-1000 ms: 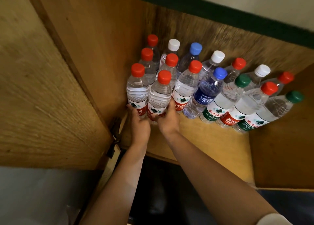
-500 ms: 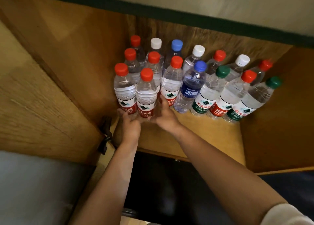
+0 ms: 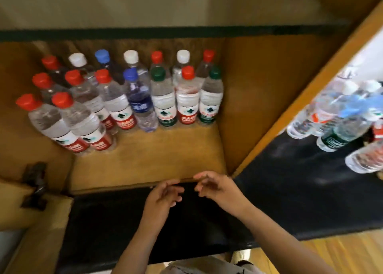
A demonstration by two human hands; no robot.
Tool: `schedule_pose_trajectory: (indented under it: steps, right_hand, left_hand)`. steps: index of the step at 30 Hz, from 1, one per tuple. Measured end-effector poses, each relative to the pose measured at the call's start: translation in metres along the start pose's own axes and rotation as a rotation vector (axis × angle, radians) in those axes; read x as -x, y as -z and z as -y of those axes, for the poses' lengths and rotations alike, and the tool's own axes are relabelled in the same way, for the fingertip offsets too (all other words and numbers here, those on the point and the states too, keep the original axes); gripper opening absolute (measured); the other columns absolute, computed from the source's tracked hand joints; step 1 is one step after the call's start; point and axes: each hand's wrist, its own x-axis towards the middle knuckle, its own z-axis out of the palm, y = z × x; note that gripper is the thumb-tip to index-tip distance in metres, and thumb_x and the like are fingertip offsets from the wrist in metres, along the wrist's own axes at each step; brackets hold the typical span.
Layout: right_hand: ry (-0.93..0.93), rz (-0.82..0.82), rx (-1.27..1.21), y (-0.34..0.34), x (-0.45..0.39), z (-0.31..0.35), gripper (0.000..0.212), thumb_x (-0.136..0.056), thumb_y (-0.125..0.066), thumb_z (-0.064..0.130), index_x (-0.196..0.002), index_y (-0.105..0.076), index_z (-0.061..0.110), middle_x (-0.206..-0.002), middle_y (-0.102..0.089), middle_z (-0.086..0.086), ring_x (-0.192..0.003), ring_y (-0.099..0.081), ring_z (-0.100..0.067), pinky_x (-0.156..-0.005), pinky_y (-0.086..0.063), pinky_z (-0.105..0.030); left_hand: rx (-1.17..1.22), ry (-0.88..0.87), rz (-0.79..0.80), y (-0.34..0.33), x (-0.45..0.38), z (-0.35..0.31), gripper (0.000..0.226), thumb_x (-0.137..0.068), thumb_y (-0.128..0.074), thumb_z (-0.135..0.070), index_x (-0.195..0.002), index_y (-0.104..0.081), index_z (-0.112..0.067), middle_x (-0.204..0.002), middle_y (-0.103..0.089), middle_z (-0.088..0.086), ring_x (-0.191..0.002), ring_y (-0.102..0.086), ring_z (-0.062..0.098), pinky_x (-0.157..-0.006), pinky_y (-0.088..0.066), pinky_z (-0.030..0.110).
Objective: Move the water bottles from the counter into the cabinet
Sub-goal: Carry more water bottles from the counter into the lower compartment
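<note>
Both hands, left (image 3: 163, 197) and right (image 3: 215, 187), hang empty, loosely curled; bottle labels (image 3: 187, 116) too blurred to read.

Warm, dim indoor light fills the wooden cabinet (image 3: 149, 155), with the brightest patch at the far right edge where water bottles (image 3: 339, 116) on the counter look washed out. The whole view is softened by motion blur, labels unreadable. Wide-angle distortion bends straight edges near the corners.
</note>
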Motion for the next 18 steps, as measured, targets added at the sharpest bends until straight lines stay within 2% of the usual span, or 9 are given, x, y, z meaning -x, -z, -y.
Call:
schedule_pose_trajectory:
  steps: [2, 5, 9, 13, 16, 18]
  right_hand:
    - [-0.003, -0.052, -0.007, 0.033, 0.029, -0.018, 0.027, -0.087, -0.058, 0.001, -0.100, -0.058, 0.025, -0.084, -0.065, 0.000, -0.073, -0.064, -0.009, -0.075, -0.050, -0.022]
    - [-0.010, -0.170, -0.047, 0.083, 0.066, -0.044, 0.028, -0.087, -0.057, 0.000, -0.101, -0.060, 0.024, -0.085, -0.066, -0.004, -0.074, -0.064, -0.013, -0.074, -0.052, -0.023]
    - [-0.065, -0.405, -0.117, 0.146, 0.109, -0.081, 0.022, -0.087, -0.057, 0.000, -0.095, -0.062, 0.021, -0.080, -0.066, -0.005, -0.069, -0.063, -0.016, -0.065, -0.048, -0.017]
    - [-0.110, -0.636, -0.153, 0.208, 0.148, -0.121, 0.024, -0.087, -0.058, 0.001, -0.093, -0.063, 0.023, -0.082, -0.067, -0.005, -0.071, -0.064, -0.015, -0.066, -0.048, -0.018]
    - [-0.145, -0.775, -0.173, 0.251, 0.166, -0.145, 0.026, -0.086, -0.060, 0.004, -0.092, -0.062, 0.029, -0.085, -0.067, 0.002, -0.078, -0.064, -0.011, -0.072, -0.049, -0.024]
    - [-0.144, -0.867, -0.173, 0.279, 0.171, -0.158, 0.028, -0.084, -0.062, 0.003, -0.095, -0.061, 0.028, -0.086, -0.065, 0.004, -0.082, -0.062, -0.010, -0.076, -0.049, -0.026]
  left_hand:
    - [-0.060, 0.014, 0.067, -0.039, 0.006, -0.001, 0.023, -0.094, -0.046, -0.005, -0.097, -0.063, -0.020, -0.083, -0.070, -0.001, -0.068, -0.062, 0.011, -0.068, -0.048, 0.022]
    - [-0.145, -0.008, 0.164, -0.095, 0.012, -0.005, 0.026, -0.093, -0.047, -0.004, -0.094, -0.064, -0.024, -0.078, -0.069, -0.003, -0.066, -0.062, 0.008, -0.066, -0.051, 0.019]
    - [-0.251, -0.050, 0.293, -0.172, 0.017, -0.014, 0.029, -0.091, -0.048, -0.002, -0.095, -0.064, -0.025, -0.085, -0.068, 0.002, -0.073, -0.062, 0.012, -0.068, -0.053, 0.018]
    - [-0.372, -0.115, 0.406, -0.251, 0.015, -0.024, 0.029, -0.092, -0.048, -0.006, -0.097, -0.061, -0.032, -0.088, -0.068, -0.005, -0.083, -0.065, 0.010, -0.070, -0.052, 0.013]
    - [-0.392, -0.173, 0.469, -0.307, 0.003, -0.035, 0.032, -0.089, -0.051, -0.001, -0.105, -0.059, -0.028, -0.097, -0.066, -0.004, -0.090, -0.062, 0.012, -0.074, -0.048, 0.015]
    - [-0.387, -0.236, 0.456, -0.344, -0.010, -0.043, 0.038, -0.087, -0.054, 0.001, -0.119, -0.053, -0.020, -0.107, -0.061, -0.002, -0.095, -0.058, 0.011, -0.081, -0.046, 0.020]
